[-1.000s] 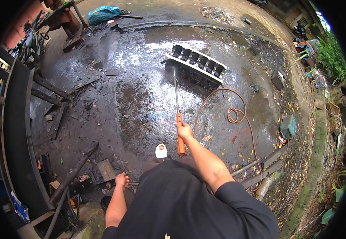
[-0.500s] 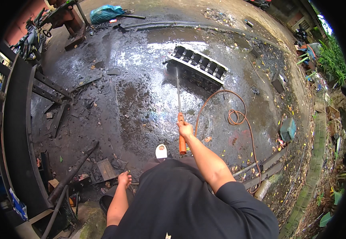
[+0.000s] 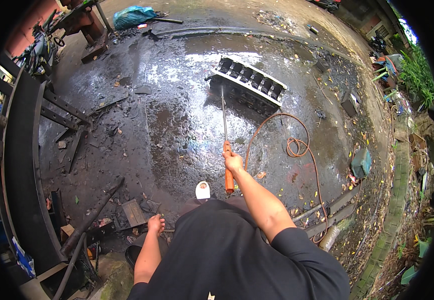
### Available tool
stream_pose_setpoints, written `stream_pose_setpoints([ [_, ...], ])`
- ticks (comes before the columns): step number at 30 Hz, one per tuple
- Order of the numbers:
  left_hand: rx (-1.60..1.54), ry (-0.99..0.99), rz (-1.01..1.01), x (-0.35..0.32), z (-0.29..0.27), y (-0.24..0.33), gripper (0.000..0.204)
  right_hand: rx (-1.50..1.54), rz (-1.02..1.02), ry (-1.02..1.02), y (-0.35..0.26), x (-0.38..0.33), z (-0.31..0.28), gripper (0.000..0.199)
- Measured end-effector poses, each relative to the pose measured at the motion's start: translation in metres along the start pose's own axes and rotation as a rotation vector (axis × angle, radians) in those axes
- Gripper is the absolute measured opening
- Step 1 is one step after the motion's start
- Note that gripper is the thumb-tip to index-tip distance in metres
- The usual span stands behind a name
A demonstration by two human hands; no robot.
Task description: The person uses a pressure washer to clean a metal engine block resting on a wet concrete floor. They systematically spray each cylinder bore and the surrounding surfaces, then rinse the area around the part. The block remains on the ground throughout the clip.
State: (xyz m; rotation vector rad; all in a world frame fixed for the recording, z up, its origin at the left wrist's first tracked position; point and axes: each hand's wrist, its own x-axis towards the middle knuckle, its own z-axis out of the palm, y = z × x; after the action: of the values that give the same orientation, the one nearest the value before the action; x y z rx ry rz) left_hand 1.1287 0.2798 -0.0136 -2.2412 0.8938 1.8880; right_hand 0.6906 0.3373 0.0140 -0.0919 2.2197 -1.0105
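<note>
My right hand point(image 3: 233, 161) is closed around the orange handle of a pressure washer wand point(image 3: 228, 172). Its long thin metal lance points away from me, the tip reaching the near side of an engine block point(image 3: 247, 82). The block lies tilted on the wet ground, its row of large cylinder openings facing up and away. A faint haze hangs by the lance tip. Low beside my left thigh, my left hand point(image 3: 156, 224) is curled loosely, with nothing visible in it. An orange-brown hose point(image 3: 308, 131) loops over the ground right of the wand.
Dark steel beams point(image 3: 24, 165) and a metal pipe point(image 3: 94, 215) stand or lie at left. A blue plastic bag point(image 3: 133, 18) lies far off. At right are a greenish container point(image 3: 360, 163), a dark block point(image 3: 349, 103) and scattered leaves. My white-shod foot point(image 3: 202, 190) rests on wet ground.
The wand and my right hand have shifted very slightly to the right. Otherwise the engine block, hose and left hand look the same.
</note>
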Motion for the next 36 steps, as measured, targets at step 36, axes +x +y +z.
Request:
stream_pose_setpoints([
  [36,-0.023,0.005,-0.002,0.000,0.001,0.001,0.027,0.013,-0.016,-0.010,-0.009,-0.009,-0.003,0.038],
])
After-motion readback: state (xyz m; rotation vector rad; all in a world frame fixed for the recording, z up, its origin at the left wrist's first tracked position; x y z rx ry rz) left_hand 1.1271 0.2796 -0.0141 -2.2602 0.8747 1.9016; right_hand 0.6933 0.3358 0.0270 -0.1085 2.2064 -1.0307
